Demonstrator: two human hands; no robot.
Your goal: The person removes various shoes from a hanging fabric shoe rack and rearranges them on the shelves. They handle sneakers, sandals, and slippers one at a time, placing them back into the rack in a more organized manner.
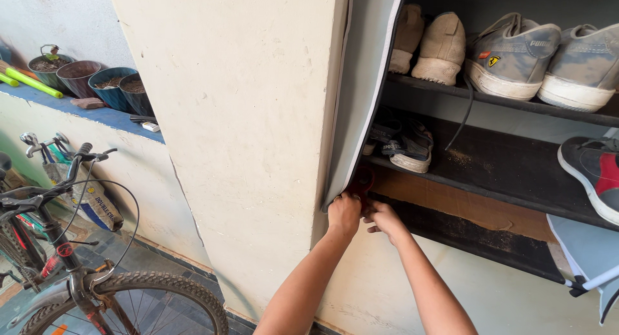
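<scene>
Gripping the grey cover flap of a shoe rack, left hand and right hand both clenched, sneakers shelved inside

The head-worn camera is looking down and forward, close on a shoe rack (a cream pillar is filling the centre-left), a bicycle lower left.

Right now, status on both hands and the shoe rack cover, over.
Left hand pinching the lower edge of the grey cover. Right hand beside it, at the same corner. Small red thing just behind them, unclear what. Shoes on shelves, clear of hands.
</scene>
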